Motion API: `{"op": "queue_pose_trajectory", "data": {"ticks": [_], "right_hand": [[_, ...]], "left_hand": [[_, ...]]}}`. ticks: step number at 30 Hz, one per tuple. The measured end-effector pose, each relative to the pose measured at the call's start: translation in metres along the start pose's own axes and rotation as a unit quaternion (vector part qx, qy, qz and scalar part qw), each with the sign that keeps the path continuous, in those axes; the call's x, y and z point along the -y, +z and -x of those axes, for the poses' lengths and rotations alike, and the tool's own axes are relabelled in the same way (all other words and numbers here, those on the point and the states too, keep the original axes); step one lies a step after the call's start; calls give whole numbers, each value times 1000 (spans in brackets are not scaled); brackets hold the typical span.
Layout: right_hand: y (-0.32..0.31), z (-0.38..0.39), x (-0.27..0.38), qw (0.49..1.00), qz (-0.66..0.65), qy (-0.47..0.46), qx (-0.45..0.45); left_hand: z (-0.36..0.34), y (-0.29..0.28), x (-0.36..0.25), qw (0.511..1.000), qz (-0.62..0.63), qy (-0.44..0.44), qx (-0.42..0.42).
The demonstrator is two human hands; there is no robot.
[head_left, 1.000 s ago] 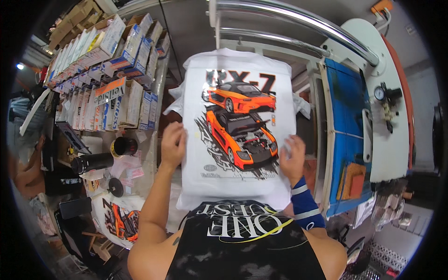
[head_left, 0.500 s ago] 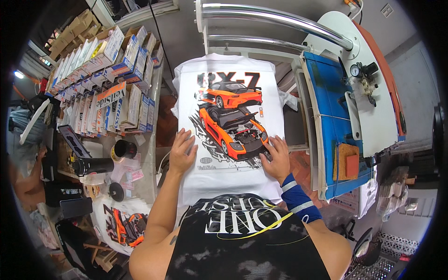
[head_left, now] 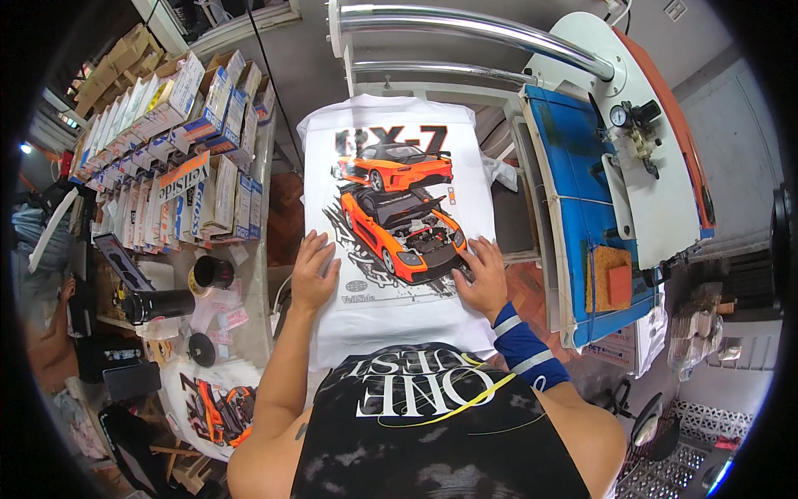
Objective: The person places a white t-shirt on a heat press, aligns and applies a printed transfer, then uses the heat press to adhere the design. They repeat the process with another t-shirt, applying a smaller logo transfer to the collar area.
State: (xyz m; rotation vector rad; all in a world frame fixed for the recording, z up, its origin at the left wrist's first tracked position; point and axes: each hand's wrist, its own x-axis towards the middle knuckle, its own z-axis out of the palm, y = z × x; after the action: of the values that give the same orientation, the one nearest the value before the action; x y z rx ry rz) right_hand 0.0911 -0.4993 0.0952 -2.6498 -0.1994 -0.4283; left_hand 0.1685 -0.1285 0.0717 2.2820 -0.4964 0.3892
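A white T-shirt [head_left: 332, 328] lies spread flat in front of me, bearing a large orange-and-black car print [head_left: 407, 224]. Faint straight lines border the print, perhaps the edge of a clear film. My left hand [head_left: 314, 273] rests on the shirt just left of the print's lower part, fingers outstretched. On the opposite side, my right hand [head_left: 482, 279] lies with spread fingers at the print's lower right edge, a blue band [head_left: 525, 353] around that forearm. Neither hand grips anything. What supports the shirt is mostly hidden beneath it.
Chrome rails [head_left: 474, 37] run behind the shirt to a white machine plate with a pressure gauge [head_left: 618, 116]. Beside it at right is a blue board [head_left: 573, 166] with a sponge block [head_left: 608, 279]. Boxes [head_left: 179, 91], a black cup [head_left: 214, 272] and another printed shirt [head_left: 187, 399] are at left.
The whole view has shifted slightly, so the scene sits a little further left. A bright glare on the print's upper left has faded. Both hands stay at the print's sides.
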Motion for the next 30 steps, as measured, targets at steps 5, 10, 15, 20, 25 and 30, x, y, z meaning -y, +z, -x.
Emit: {"op": "queue_pose_trajectory", "data": {"ticks": [5, 10, 15, 20, 25, 30], "right_hand": [[-2, -3, 3, 1000, 11, 10, 18], [-2, -7, 3, 1000, 16, 6, 23], [0, -3, 2, 1000, 13, 9, 22], [8, -32, -50, 989, -55, 124, -55], [40, -93, -138, 602, -618, 497, 97], [78, -147, -176, 515, -796, 318, -10]], "left_hand": [[-2, -3, -3, 1000, 10, -3, 7], [-5, -5, -5, 999, 36, -13, 10], [-5, -5, -10, 1000, 7, -16, 10], [-29, -11, 17, 999, 6, 2, -46], [-76, 8, 113, 811, 387, -438, 26], [-101, 79, 202, 620, 717, -319, 6]]}}
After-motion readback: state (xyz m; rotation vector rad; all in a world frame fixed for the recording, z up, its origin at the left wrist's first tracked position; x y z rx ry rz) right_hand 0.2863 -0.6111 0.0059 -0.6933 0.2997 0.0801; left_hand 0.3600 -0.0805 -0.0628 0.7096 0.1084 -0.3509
